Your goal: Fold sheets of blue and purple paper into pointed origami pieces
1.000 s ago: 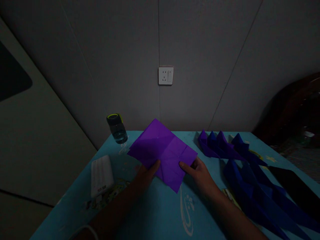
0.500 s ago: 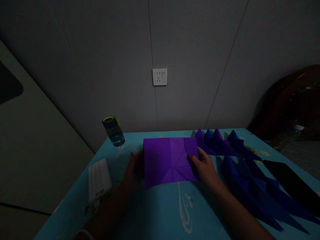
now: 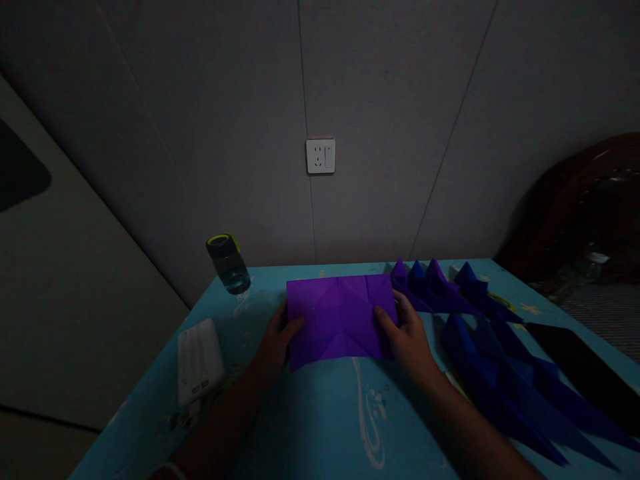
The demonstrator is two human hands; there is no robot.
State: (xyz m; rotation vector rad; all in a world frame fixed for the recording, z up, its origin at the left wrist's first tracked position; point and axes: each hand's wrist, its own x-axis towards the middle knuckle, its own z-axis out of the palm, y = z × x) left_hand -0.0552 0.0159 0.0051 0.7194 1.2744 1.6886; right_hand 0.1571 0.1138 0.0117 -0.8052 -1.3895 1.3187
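Note:
A creased sheet of purple paper (image 3: 330, 317) is held up above the table, its wide face toward me. Fold lines cross it, mostly over the right half. At its left edge my left hand (image 3: 280, 337) grips it, thumb on the front and fingers hidden behind. My right hand (image 3: 403, 330) pinches the right edge the same way, thumb lying on the front face. Folded blue paper pieces (image 3: 500, 367) with pointed peaks lie to the right of my right hand. Behind them sits a row of purple and blue folded pieces (image 3: 435, 287).
A water bottle (image 3: 229, 263) stands at the table's back left. Nearer on the left lies a white power bank (image 3: 200, 363). A flat black object (image 3: 585, 367) rests at the right. The blue patterned table (image 3: 320, 427) meets a wall with a socket (image 3: 321, 156).
My left thumb has come onto the front of the purple paper, where before it stood off the left edge. The sheet's lower left corner has risen slightly.

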